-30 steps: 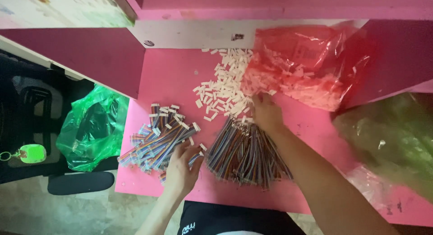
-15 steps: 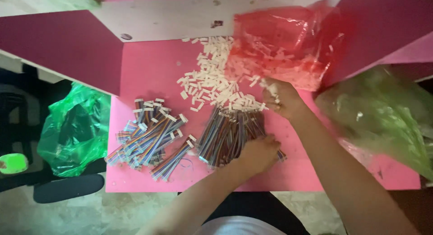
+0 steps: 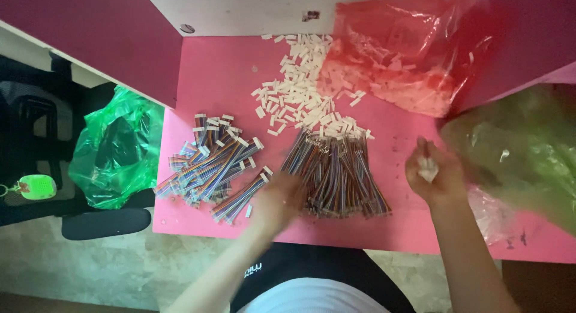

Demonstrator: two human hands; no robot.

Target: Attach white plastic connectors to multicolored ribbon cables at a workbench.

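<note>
- Pink table top (image 3: 228,79) carries all the work in front of you; a white panel (image 3: 240,10) stands at its far edge.
- Your left hand (image 3: 277,200) lies on the table at the near left edge of the loose wire bundle (image 3: 336,172); it is blurred, so I cannot tell whether its fingers are apart or pinched on a wire.
- Your right hand (image 3: 431,172) is lifted just right of that bundle, fingers curled together around a few small white connectors (image 3: 427,166).
- The bundle lies mid-table, its strands fanning toward you, far ends touching the white heap.
- The finished wires (image 3: 210,163), multicoloured with white plugs on their ends, lie in a pile to the left, just beside your left hand.
- A heap of white connectors (image 3: 300,97) spreads across the far middle of the table, spilling from the mouth of a red plastic bag (image 3: 408,55).
- A green bag (image 3: 522,151) sits at the right edge, near your right hand.
- Another green bag (image 3: 117,148) hangs off the table on the left, next to a dark chair (image 3: 36,127).
</note>
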